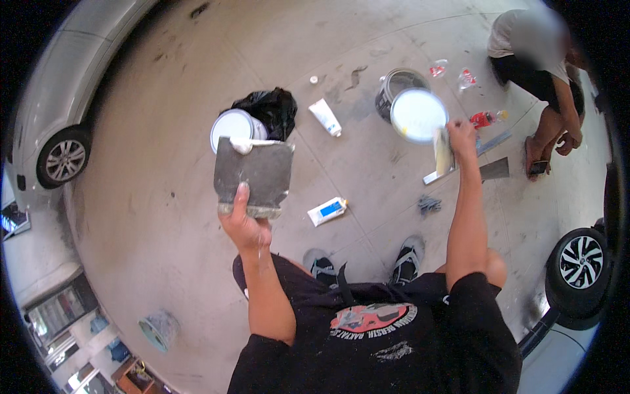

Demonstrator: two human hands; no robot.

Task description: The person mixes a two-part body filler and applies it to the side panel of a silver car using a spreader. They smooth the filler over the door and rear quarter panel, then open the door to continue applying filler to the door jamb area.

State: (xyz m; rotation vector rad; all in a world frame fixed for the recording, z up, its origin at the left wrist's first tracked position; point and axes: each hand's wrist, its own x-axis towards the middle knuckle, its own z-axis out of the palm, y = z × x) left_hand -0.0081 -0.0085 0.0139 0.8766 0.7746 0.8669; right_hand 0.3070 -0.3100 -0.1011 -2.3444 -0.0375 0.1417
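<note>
My left hand (247, 226) grips a flat grey spreader plate (254, 172), its thumb pressed on the face. A lump of white putty (241, 146) sits along the plate's far edge. My right hand (464, 139) is closed on a putty knife (444, 152) with a cream-coloured blade pointing down. Beside those fingers is a round white lid (420, 115), slightly blurred, overlapping a dark open tin (401, 82). Whether the right fingers also touch the lid's rim, I cannot tell. Between my hands two white tubes (325, 118) (327, 211) lie on the floor.
A white-topped tin (231, 130) stands against a black plastic bag (270, 108). Right of me lie a metal bar (493, 142), a dark blade (495, 169), a grey rag (430, 205) and a red bottle (484, 119). Another person (525, 59) squats nearby. Cars (98, 39) flank the floor.
</note>
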